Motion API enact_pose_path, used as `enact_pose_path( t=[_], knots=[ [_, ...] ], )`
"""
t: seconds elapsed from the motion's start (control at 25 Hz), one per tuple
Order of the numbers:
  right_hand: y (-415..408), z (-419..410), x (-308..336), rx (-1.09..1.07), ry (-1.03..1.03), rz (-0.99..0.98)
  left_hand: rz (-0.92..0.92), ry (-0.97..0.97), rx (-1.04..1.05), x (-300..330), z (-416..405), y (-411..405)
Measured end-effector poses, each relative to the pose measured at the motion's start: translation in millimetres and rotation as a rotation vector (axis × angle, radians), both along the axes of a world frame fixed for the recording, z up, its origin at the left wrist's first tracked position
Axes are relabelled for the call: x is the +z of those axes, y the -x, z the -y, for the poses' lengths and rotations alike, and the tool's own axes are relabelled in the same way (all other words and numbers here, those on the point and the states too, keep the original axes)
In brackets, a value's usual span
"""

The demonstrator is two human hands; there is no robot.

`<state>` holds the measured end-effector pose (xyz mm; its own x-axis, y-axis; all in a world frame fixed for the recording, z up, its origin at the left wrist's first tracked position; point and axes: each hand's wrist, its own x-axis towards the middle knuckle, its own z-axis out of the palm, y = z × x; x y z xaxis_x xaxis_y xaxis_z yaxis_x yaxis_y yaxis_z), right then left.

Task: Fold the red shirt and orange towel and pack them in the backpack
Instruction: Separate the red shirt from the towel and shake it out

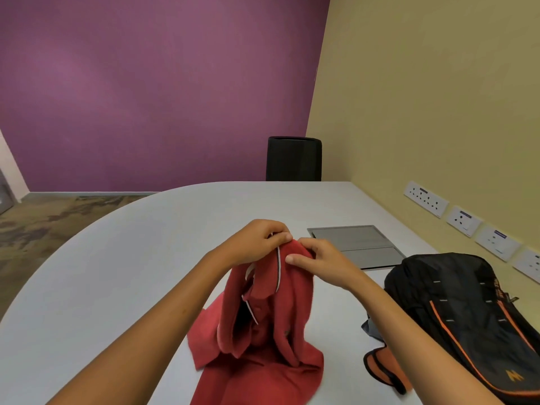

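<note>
At table centre, both hands pinch the top of one red shirt: left hand fingers curled on the collar, right hand thumb and fingers clamped just beside it. Shirt hangs upright, long axis vertical, collar up, hem pooled on the table. One black backpack lies right, near four wall sockets.

white table | flat grey panel set in the table top | black chair behind the table | white wall sockets in a row | purple wall | yellow wall
</note>
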<state>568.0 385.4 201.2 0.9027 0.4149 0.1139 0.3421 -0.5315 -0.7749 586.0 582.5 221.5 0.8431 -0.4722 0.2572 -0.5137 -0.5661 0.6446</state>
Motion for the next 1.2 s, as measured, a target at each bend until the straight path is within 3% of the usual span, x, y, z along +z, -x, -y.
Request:
enact_pose_path(
  t=[0.16, 0.32, 0.36, 0.48, 0.56, 0.8, 0.92, 1.04, 1.12, 1.2],
  knots=[
    [-4.7, -17.5, 14.6, -0.025, 0.062, 0.317, 0.016, 0.144, 0.020, -16.1, -16.6, 5.7],
    [-14.1, -37.7, 28.2, -0.095, 0.046, 0.461, -0.275, 0.471, 0.206, -58.9, -36.4, 6.6],
    [-15.2, -35.0, 34.2, -0.130, 0.019, 0.479, -0.252, 0.487, 0.227, -72.1, -35.9, 13.4],
    [-17.3, -23.0, 47.8, -0.210, -0.031, 0.488, 0.043, 0.354, 0.400, -112.0, -22.4, 47.1],
    [-16.8, -21.0, 52.4, -0.253, -0.071, 0.479, 0.137, 0.276, 0.539, -130.9, -7.2, 62.9],
    [-7.6, -12.5, 53.2, -0.267, -0.103, 0.435, 0.022, 0.230, 0.674, -131.9, 11.5, 53.8],
    [-8.8, 2.6, 47.1, -0.329, -0.037, 0.458, -0.011, 0.187, 0.743, -122.2, -3.7, 44.0],
    [-16.7, 21.1, 33.5, -0.447, 0.072, 0.408, -0.049, 0.287, 0.747, -96.6, -21.8, 34.4],
    [-20.9, 26.0, 20.5, -0.509, 0.204, 0.316, -0.175, 0.411, 0.729, -73.4, -28.4, 25.1],
    [-22.6, 20.8, 6.9, -0.473, 0.346, 0.250, -0.440, 0.516, 0.608, -49.5, -25.8, 22.7]
  ],
)
